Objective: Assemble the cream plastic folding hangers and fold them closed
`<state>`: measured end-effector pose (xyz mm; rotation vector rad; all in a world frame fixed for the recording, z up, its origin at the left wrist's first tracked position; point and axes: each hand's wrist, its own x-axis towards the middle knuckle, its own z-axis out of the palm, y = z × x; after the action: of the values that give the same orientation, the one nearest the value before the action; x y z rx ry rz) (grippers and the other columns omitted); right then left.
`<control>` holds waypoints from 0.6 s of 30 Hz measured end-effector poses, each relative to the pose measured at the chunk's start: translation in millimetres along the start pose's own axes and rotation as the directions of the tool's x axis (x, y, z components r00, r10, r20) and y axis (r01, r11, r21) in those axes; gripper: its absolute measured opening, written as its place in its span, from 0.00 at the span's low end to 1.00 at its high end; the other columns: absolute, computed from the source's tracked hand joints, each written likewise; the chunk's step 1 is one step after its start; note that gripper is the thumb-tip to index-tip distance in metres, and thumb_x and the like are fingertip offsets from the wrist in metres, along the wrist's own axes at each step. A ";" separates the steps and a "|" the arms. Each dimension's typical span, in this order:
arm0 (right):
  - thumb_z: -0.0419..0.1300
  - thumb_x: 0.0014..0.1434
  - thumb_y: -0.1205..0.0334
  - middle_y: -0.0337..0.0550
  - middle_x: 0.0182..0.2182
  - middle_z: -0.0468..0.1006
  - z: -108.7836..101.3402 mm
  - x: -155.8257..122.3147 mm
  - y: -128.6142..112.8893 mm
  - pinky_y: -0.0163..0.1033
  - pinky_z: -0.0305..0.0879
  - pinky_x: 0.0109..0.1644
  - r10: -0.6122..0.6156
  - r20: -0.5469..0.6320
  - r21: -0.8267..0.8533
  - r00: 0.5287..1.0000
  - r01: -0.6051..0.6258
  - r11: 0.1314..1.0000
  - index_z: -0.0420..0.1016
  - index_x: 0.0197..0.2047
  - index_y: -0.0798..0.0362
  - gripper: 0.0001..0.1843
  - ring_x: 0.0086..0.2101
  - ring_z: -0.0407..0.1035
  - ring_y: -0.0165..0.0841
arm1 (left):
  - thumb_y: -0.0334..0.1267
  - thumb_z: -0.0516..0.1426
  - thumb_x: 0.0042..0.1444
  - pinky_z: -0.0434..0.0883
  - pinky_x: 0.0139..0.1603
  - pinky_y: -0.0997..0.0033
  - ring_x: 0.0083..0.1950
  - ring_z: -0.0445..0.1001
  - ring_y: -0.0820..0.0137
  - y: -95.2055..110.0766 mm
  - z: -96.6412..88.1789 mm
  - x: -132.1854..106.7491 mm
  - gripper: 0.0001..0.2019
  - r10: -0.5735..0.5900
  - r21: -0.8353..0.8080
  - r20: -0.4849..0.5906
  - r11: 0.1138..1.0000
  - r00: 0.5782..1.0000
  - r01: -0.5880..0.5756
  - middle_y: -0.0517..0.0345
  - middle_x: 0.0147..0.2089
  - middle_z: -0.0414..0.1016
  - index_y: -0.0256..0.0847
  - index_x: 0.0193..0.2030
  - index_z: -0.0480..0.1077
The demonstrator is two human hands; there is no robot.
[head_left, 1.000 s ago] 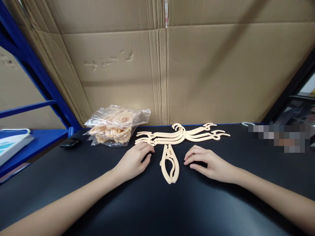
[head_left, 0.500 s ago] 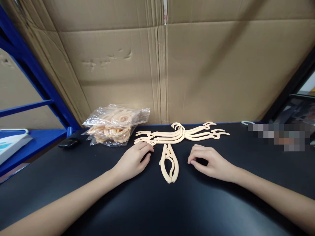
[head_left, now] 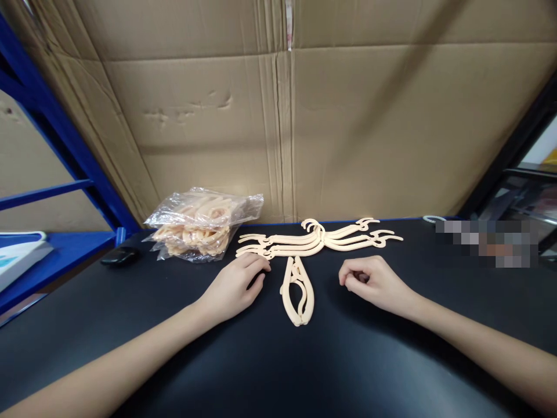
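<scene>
A folded cream plastic clothes hanger [head_left: 286,296] lies on the black tabletop between my hands, its two arms swung together. Behind it, several unfolded hangers [head_left: 296,249] of the same kind lie spread side by side, hooks toward the back. My left hand [head_left: 237,284] rests palm down left of the folded hanger, fingers loosely bent and thumb apart, its knuckles close to the left ends of the unfolded ones. To the right of the folded hanger, my right hand [head_left: 374,284] is curled in a loose fist, with nothing visible in it. Neither hand holds a hanger.
Clear plastic bags of folded hangers [head_left: 202,223] are stacked at the back left. A black computer mouse [head_left: 120,256] lies beside them. Cardboard [head_left: 369,116] walls the back, with a blue metal frame [head_left: 104,197] at left. A blurred patch [head_left: 491,244] covers something at right.
My right hand has drawn slightly to the right, and its fingers have curled in more tightly. My left hand and the hangers stay put; the view has shifted a little.
</scene>
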<state>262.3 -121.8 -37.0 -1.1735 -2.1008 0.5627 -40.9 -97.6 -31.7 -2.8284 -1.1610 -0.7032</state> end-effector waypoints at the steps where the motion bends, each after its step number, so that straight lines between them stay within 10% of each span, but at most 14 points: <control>1: 0.52 0.52 0.69 0.35 0.19 0.70 -0.1 0.4 -0.1 0.30 0.54 0.23 0.022 -0.005 0.032 1.000 -0.022 0.999 0.73 0.26 0.55 0.09 0.19 0.58 0.23 | 0.30 0.49 0.59 0.70 0.51 0.60 0.48 0.71 0.63 0.1 -0.4 -0.2 0.10 0.001 0.001 -0.004 1.000 1.000 -0.001 0.51 0.45 0.72 0.41 0.43 0.69; 8: 0.56 0.55 0.60 0.41 0.24 0.74 -4.7 5.1 9.2 0.32 0.64 0.21 0.173 -0.025 0.362 0.985 -0.152 0.920 0.73 0.34 0.57 0.09 0.19 0.65 0.26 | 0.31 0.49 0.59 0.70 0.52 0.60 0.48 0.72 0.62 2.0 -1.9 0.8 0.10 0.007 0.013 -0.001 1.000 1.000 -0.007 0.52 0.45 0.73 0.41 0.42 0.69; 18: 0.61 0.53 0.54 0.39 0.19 0.72 -27.5 14.7 24.3 0.34 0.65 0.24 0.188 -0.147 0.260 0.971 -0.145 0.955 0.70 0.26 0.55 0.13 0.20 0.67 0.28 | 0.33 0.48 0.60 0.70 0.52 0.59 0.49 0.71 0.62 2.1 -1.5 2.6 0.10 0.016 0.034 0.002 0.999 1.000 -0.016 0.52 0.46 0.72 0.42 0.43 0.68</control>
<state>290.6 -95.4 -28.7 -1.2147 -1.7412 0.7515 -38.5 -97.6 -28.9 -2.8082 -1.1377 -0.6741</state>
